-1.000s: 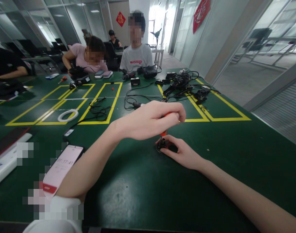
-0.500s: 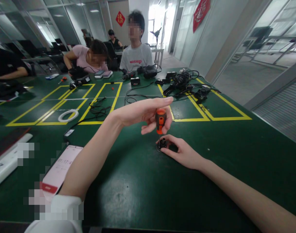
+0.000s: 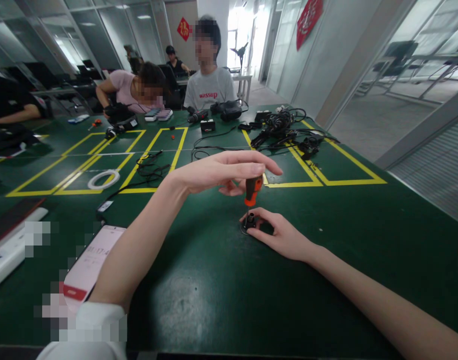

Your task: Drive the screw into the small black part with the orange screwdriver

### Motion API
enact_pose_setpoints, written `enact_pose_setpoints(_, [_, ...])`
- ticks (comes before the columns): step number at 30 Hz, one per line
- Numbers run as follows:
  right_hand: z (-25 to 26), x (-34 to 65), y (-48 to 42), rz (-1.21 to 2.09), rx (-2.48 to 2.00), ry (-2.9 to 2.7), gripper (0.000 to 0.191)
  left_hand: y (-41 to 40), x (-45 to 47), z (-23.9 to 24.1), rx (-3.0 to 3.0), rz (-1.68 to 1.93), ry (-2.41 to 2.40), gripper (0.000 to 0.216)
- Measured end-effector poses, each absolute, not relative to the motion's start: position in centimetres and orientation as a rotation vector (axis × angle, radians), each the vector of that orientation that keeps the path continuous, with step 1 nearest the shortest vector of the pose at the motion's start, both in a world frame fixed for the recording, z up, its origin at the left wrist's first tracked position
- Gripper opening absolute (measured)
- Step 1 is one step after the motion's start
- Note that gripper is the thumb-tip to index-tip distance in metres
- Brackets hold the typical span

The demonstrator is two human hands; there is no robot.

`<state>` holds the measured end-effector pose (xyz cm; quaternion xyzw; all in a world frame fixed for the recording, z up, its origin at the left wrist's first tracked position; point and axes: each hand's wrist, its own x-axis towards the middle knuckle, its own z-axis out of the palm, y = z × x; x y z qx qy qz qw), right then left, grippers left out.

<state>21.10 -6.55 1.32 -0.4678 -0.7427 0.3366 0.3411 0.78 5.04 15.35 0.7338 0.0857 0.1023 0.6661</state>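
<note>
Over the green table, my left hand (image 3: pixel 234 171) grips the top of a short screwdriver (image 3: pixel 253 191) with an orange and dark grey handle. The screwdriver stands nearly upright, its thin shaft pointing down at a small black round part (image 3: pixel 250 220). Thumb and fingers of my right hand (image 3: pixel 276 232) pinch that part from the right and hold it against the tabletop. Where the screwdriver's tip meets the part is too small to make out.
A phone (image 3: pixel 95 262) lies beside my left forearm, with a white power strip (image 3: pixel 14 250) farther left. Beyond are a white ring (image 3: pixel 103 179), tangled black cables (image 3: pixel 279 127) and a power drill (image 3: pixel 196 115). Several people sit around the far side.
My left hand's fingers have shifted on the screwdriver's handle, now reaching over its top, and the handle has turned. My right hand keeps its place on the black part.
</note>
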Motion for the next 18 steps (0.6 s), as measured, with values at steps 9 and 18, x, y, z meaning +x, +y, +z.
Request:
enact_pose_setpoints(9, [1.24,21.1,-6.5,0.877,-1.206,-1.924,0.017,5.45,0.8,15.14,1.528,0.131,0.176,0.046])
enact_pose_setpoints(18, [1.39,21.12,-6.59,0.895,-1.22,-1.921,0.018,5.41,0.91,14.75,1.556,0.215,0.203,0.042])
